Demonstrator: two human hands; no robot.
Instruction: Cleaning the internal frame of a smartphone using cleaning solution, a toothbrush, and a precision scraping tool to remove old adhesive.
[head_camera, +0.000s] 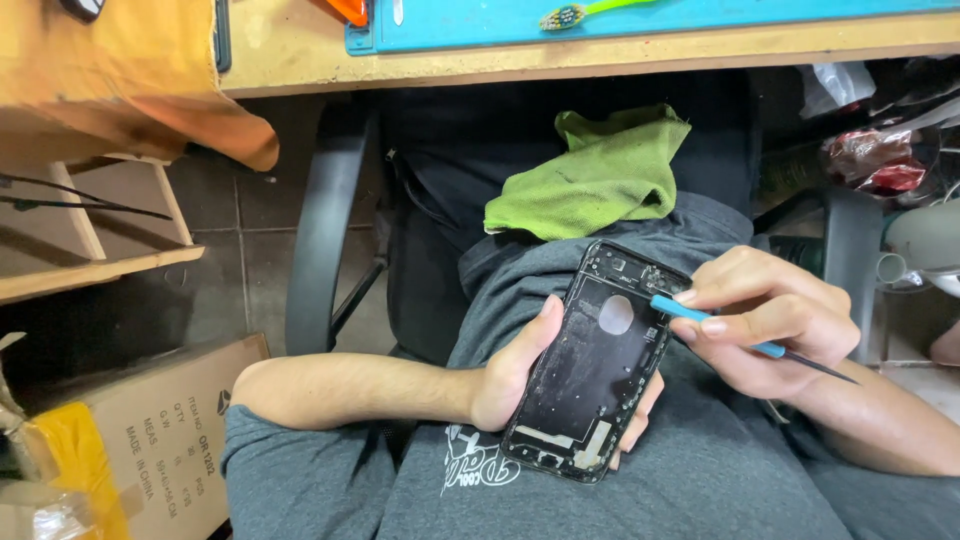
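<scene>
Head view looks down at a seated person's lap; the left hand (510, 375) cradles a stripped black phone housing (597, 362), thumb along one long edge and fingers curled under the other, so the shell sits tilted against the grey shirt; the right hand (770, 320) pinches a blue-handled pry tool (715, 324) between thumb and forefinger, its blue end touching the upper edge of the housing just beside the hand; by my judgement the step in hand is working at a part near the camera end of the shell, which calls for a steady grip and light pressure; beyond the hands a green cloth (595, 180) lies on the lap below the counter (300, 50); far out past the left elbow stands a brown cardboard box (160, 430) with black print and yellow tape.
</scene>
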